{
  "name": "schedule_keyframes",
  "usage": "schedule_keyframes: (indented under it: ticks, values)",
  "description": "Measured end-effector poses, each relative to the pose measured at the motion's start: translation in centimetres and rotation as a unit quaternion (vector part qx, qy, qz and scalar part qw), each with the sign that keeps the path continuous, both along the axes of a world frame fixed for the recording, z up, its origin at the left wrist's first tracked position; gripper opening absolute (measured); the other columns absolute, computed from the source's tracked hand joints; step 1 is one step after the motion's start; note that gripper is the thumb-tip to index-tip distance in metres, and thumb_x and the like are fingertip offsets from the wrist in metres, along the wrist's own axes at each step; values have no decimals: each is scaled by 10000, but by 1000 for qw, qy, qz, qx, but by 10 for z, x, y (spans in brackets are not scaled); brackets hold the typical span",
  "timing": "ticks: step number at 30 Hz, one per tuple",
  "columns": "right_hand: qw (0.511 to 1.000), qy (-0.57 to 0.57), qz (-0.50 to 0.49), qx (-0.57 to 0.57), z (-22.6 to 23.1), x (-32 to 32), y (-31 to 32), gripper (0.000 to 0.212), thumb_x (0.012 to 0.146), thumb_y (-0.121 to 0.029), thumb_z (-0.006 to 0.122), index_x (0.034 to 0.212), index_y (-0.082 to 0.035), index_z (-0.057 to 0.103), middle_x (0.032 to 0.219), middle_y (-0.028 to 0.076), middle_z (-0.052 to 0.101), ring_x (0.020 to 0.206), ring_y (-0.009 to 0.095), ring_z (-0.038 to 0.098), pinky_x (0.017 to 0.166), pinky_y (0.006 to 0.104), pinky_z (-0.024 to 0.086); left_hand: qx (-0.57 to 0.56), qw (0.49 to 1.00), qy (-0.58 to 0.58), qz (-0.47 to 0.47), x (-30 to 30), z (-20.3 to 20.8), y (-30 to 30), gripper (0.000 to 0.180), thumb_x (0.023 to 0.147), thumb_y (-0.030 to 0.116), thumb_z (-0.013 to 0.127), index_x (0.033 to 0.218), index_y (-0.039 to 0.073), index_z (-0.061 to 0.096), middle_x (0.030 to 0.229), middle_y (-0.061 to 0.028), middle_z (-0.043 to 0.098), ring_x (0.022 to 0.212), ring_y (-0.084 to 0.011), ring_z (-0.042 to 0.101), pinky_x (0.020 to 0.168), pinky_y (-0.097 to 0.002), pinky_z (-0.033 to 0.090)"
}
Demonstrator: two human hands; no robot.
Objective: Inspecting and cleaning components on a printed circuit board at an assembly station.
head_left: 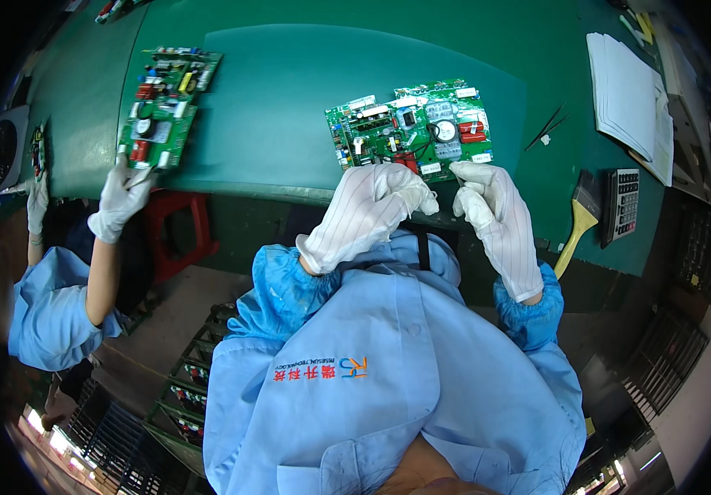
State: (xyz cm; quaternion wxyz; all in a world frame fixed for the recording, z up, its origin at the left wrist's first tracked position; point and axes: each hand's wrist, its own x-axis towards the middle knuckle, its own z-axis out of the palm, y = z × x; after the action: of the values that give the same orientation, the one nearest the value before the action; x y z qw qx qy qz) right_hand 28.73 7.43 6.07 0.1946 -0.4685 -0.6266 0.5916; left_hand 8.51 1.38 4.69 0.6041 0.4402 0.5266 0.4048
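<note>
A green circuit board (409,125) lies on the green tabletop in front of me, crowded with parts such as red blocks and a round white-topped component. My left hand (368,206), in a white striped glove, is just in front of the board's near edge with its fingers curled together. Close beside it on the right, my right hand (497,219), gloved alike, has thumb and fingers pinched near the board's near right corner. Something thin and dark shows at its fingertips, too small to name. What the left fingers hold, if anything, is hidden.
To the left, a co-worker's gloved hand (120,198) grips another circuit board (161,111). On the right are black tweezers (547,128), a stack of papers (626,95), a yellow-handled brush (582,216) and a calculator (621,206). A red stool (175,231) stands below the table's edge.
</note>
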Motion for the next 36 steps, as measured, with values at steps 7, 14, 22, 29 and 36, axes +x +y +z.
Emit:
schedule_keyframes:
  ticks: [7, 14, 22, 29, 36]
  values:
    - [1000, 23, 2, -6, 3, -4, -25, 324, 888, -64, 640, 1190, 7, 547, 982, 66, 595, 801, 110, 571, 735, 256, 487, 33, 997, 45, 44, 0, 4, -7, 217, 932, 179, 548, 859, 19, 676, 643, -24, 554, 500, -93, 437, 462, -269, 358]
    - [999, 32, -9, -12, 6, -15, -26, 280, 899, -60, 606, 1158, 27, 548, 960, 104, 633, 821, 133, 618, 741, 274, 506, 85, 994, 57, 43, 2, -3, -8, 216, 924, 185, 564, 852, 23, 687, 644, 5, 564, 548, -61, 410, 492, -257, 344]
    - [999, 19, -4, -43, 17, -13, -24, 195, 932, -79, 600, 1081, 37, 551, 898, 85, 633, 759, 113, 607, 685, 265, 507, 32, 997, 56, 42, 3, -4, -7, 154, 900, 97, 561, 834, 4, 663, 755, -105, 629, 651, -218, 594, 578, -315, 470]
    - [999, 33, 3, -16, 4, -13, -20, 188, 922, -66, 608, 1062, 46, 552, 874, 89, 627, 732, 125, 606, 672, 277, 500, 175, 975, 137, 19, 2, -18, -7, 194, 914, 126, 551, 828, 6, 677, 780, -75, 658, 664, -147, 571, 610, -294, 460]
    - [1000, 9, 13, -24, 6, -12, -18, 179, 916, -81, 611, 1030, 46, 558, 841, 82, 624, 695, 118, 582, 639, 273, 489, 222, 959, 177, 4, -1, -13, -6, 184, 906, 96, 538, 816, 6, 670, 756, -93, 628, 664, -178, 568, 631, -298, 464]
